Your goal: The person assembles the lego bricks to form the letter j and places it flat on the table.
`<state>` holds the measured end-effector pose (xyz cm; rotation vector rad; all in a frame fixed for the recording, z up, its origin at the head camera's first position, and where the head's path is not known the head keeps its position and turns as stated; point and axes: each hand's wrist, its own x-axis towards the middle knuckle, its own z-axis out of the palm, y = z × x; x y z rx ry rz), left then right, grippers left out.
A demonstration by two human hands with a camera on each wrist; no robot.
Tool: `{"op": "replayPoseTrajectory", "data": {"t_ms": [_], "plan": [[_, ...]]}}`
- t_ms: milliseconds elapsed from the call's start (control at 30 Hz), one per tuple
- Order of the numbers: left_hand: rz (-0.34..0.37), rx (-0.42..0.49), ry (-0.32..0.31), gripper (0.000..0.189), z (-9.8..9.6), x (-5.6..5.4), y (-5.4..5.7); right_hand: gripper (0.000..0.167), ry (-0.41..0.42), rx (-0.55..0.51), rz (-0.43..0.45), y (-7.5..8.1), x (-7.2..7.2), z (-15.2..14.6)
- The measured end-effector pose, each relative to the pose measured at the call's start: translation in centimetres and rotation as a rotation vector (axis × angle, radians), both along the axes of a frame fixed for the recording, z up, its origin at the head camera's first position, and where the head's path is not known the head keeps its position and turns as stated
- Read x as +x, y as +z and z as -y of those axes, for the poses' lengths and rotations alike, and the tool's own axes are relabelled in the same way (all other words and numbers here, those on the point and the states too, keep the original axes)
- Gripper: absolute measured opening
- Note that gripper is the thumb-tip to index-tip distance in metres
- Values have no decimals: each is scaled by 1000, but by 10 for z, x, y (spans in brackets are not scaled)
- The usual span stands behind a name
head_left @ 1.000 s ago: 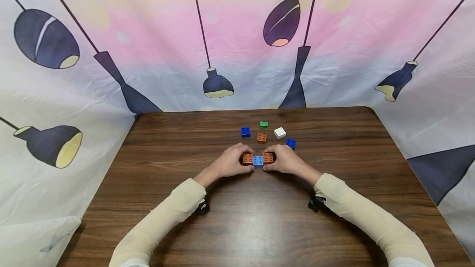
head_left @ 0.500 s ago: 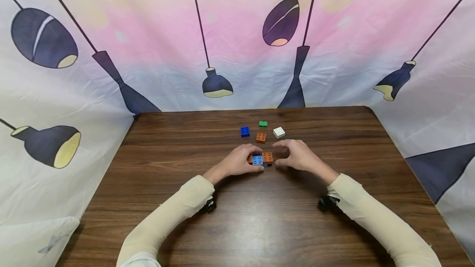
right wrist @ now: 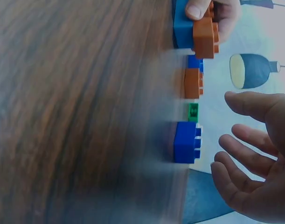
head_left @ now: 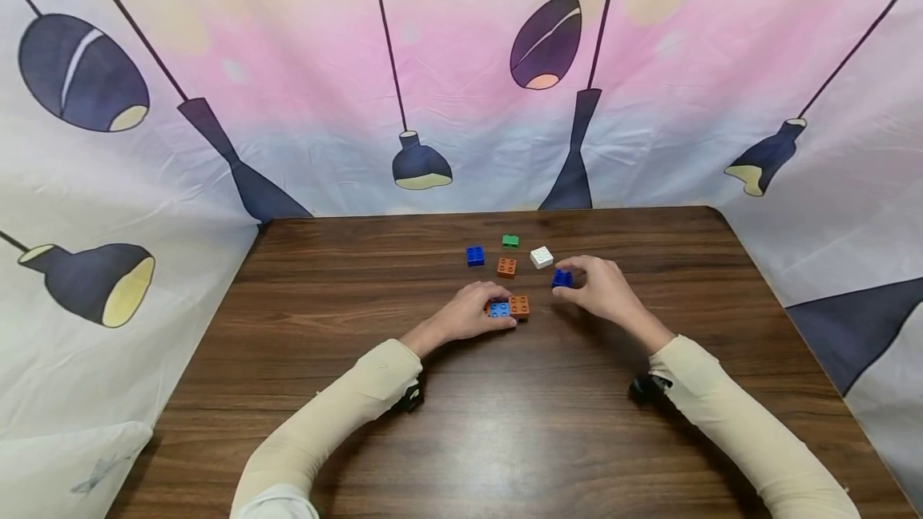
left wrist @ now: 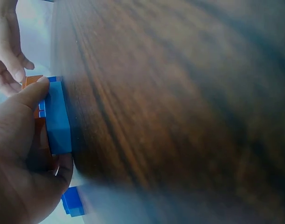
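Note:
My left hand (head_left: 472, 311) grips a joined stack of toy building bricks on the table, thumb at its near side. The stack has a light blue brick (left wrist: 59, 121) at the bottom and an orange brick (head_left: 518, 307) on top at its right end. Another orange brick lies mostly hidden under the left fingers, beside a small light blue one (head_left: 499, 310). My right hand (head_left: 602, 287) spreads its fingers around a loose dark blue brick (head_left: 562, 278). In the right wrist view this brick (right wrist: 184, 142) stands apart from the fingertips.
Behind the hands lie a second dark blue brick (head_left: 475, 255), a loose orange brick (head_left: 507, 267), a green brick (head_left: 510, 241) and a white brick (head_left: 542, 257). A patterned cloth (head_left: 476, 86) hangs behind the wooden table (head_left: 490, 439).
My right hand has let go of the stack and moved right and back to the dark blue brick. My left hand has shifted slightly right and still holds the stack.

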<state>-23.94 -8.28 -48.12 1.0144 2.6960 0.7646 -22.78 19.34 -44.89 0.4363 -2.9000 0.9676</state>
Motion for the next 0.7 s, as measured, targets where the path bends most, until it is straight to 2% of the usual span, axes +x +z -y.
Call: {"op": "replayPoseTrajectory", "data": {"t_ms": [267,500,700], "plan": [[7,-2,1,53,1,-1,-1,45,-24,-31,35,-9,-10,-8],[11,-7,-4,52,1,-2,-2,49,-32,-4,86,-18,-20,-11],[11,-6,-9,52,1,-2,-1,51,-31,9,96,-22,-24,-9]]}}
